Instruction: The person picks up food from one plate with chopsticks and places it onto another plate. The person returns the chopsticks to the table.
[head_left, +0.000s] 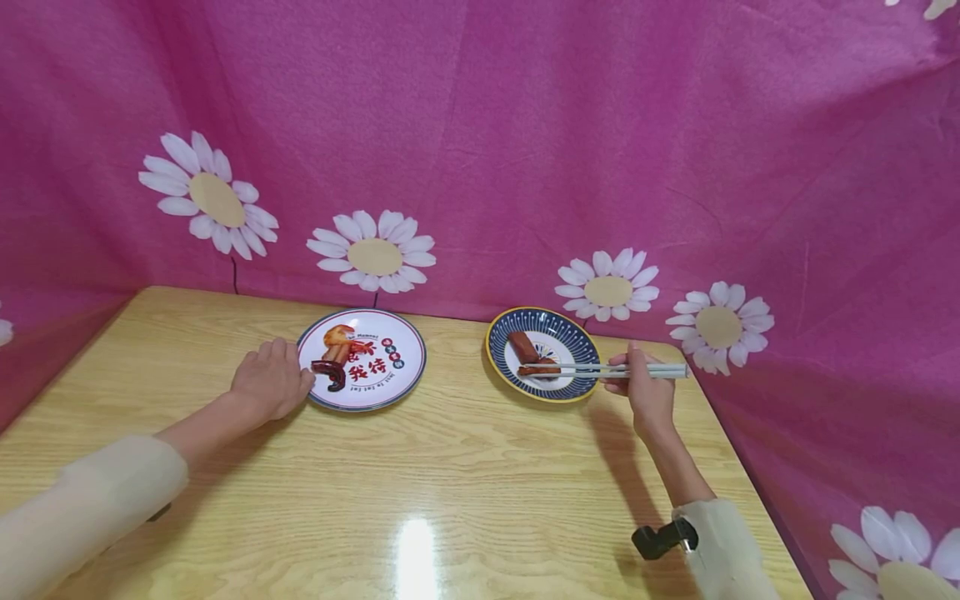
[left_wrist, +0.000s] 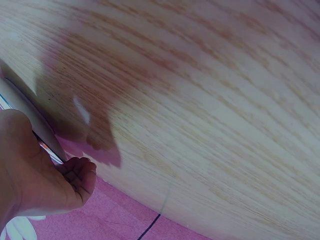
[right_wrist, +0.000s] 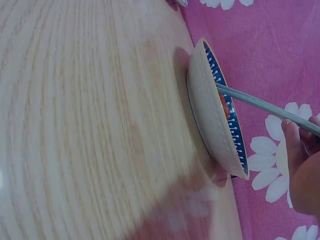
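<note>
- Clamps a pair of pale chopsticks (head_left: 671,371) in the right-hand grip (head_left: 647,387), fingers curled round the shafts just beside the right edge of a blue-patterned bowl (head_left: 579,344).
- Sets the chopstick tips against brown food pieces (head_left: 522,346) inside that bowl; cannot tell whether pinching or merely touching.
- Grips the left rim of a white plate (head_left: 408,346) with the left-hand grip (head_left: 266,383), fingers curled at the edge in the left wrist view.
- Shows on that plate, toward its left side, an orange food piece (head_left: 339,335) above a dark red curled piece (head_left: 337,379), beside printed red characters.
- Places both dishes near the far edge of a wood-grain counter (head_left: 465,450), well apart, plate left and bowl right.
- Reaches in from cream sleeves (head_left: 120,483), before a magenta cloth (head_left: 487,150) patterned with white daisies (head_left: 375,256).
</note>
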